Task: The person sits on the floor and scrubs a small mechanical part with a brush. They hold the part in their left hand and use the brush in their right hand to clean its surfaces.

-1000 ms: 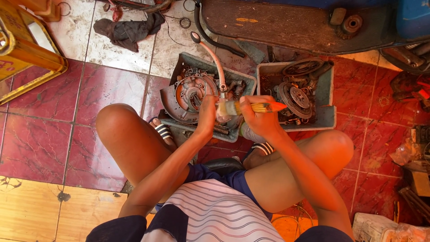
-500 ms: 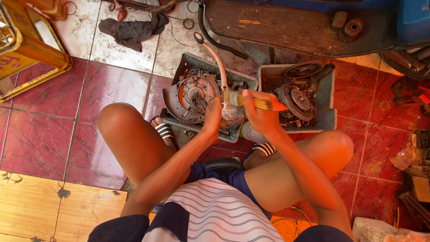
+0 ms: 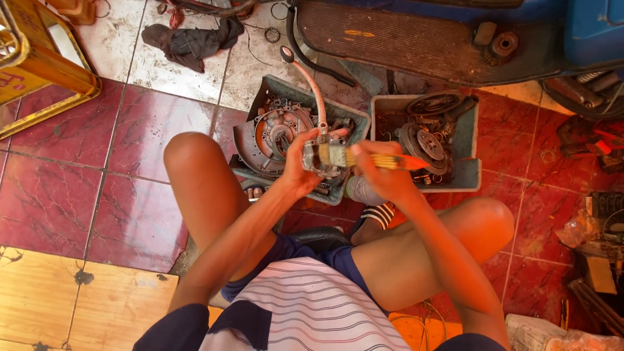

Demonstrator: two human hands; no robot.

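Yellow crate (image 3: 39, 62) is sitting far left of the left tray (image 3: 354, 123), a dark rag (image 3: 192, 39) lying between them on the tiles, and the person's left knee is lifting higher than a second ago. Over that tray's near edge the left hand (image 3: 300, 166) is clamping its fingers round a small metal part (image 3: 323, 159), now held lower and squarer to the brush (image 3: 364, 158), whose bristles are pressing on it, so the scrubbing looks to be continuing. Right hand (image 3: 383, 175) is gripping the brush handle tight, with the right tray (image 3: 478, 146) of clutch parts beyond.
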